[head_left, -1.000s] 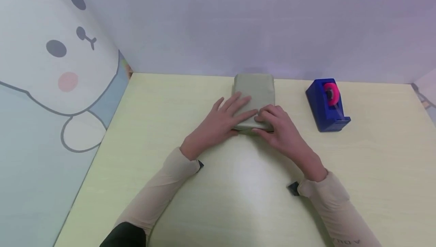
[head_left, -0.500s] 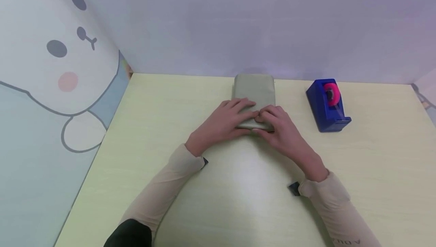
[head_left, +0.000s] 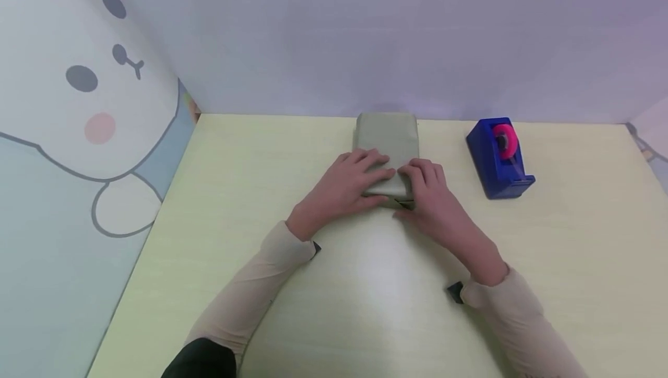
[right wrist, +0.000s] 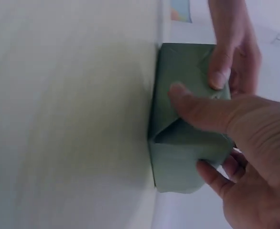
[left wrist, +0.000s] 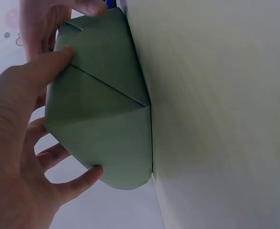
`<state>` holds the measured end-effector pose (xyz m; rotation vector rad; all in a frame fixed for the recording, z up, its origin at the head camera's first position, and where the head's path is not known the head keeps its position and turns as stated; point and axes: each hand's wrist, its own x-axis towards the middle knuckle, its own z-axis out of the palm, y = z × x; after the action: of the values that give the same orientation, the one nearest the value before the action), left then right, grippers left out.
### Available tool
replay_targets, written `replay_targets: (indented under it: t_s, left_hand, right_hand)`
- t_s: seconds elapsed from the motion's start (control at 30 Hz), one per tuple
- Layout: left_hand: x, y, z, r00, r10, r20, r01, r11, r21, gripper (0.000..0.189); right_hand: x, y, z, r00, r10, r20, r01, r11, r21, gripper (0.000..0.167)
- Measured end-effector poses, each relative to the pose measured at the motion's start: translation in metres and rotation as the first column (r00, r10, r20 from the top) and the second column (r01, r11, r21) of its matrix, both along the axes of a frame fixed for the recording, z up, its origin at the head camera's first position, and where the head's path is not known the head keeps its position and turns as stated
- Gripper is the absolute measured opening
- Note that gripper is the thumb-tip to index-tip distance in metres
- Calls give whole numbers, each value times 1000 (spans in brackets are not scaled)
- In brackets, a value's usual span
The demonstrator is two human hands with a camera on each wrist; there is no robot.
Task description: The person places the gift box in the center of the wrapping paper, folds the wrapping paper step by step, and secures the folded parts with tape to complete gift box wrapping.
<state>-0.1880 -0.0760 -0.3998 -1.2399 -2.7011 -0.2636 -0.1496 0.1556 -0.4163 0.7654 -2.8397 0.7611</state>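
A box wrapped in grey-green paper [head_left: 387, 130] lies on the pale table against the back wall. My left hand [head_left: 338, 193] holds its near part, fingers across the top and the thumb on the near end, where the left wrist view shows folded paper [left wrist: 106, 124] with a slanting crease. At the near right corner is my right hand [head_left: 440, 213], bent fingers on the top edge and side. Its thumb [right wrist: 197, 107] sits in front of the end in the right wrist view, apart from the paper in the head view. A folded flap there stands slightly loose.
To the right of the box stands a blue tape dispenser [head_left: 498, 160] with a pink-cored roll [head_left: 505, 141]. The back wall [head_left: 334, 42] rises directly behind the table [head_left: 365, 308]. A bear-print panel [head_left: 57, 192] borders the left side.
My left hand has moved right and nearer, its thumb now on the end of the box. My right thumb has come away from the end, uncovering the flap. The box stays in place.
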Motion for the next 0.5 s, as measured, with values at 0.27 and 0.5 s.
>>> replay_targets:
  t_s: [0.27,0.5]
  left_hand:
    - [1,2,-3,1000,-1,-28,2,1000,20,45]
    - [1,2,-3,999,-15,-30,16,1000,21,46]
  right_hand:
    - [-7,15,-1,995,96,-36,-101,984,-149,63]
    - [-9,43,4,936,-2,353,45,993,-113,52]
